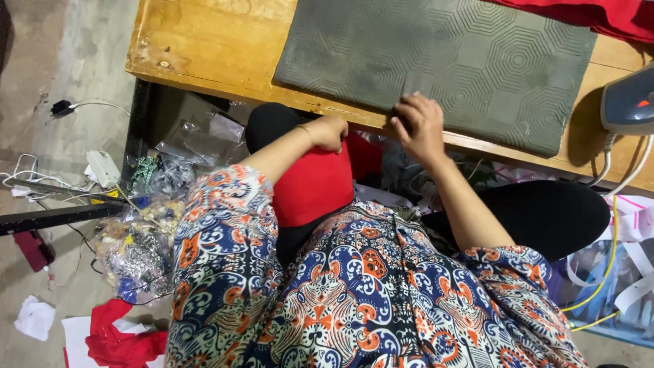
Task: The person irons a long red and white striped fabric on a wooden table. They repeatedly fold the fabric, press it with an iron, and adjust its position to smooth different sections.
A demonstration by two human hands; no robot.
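Note:
I sit at a wooden table (204,48) in a patterned blue, orange and white garment. My left hand (329,131) is closed on a piece of red cloth (315,184) that lies over my lap, just below the table's front edge. My right hand (421,127) rests with its fingers on the near edge of a grey-green padded mat with a hexagon pattern (449,61), which covers the tabletop.
More red cloth (599,13) lies at the table's far right. An iron (628,102) with a cable stands on the right edge. Plastic bags of small trimmings (139,232), cables (41,180) and red scraps (119,341) litter the floor on the left.

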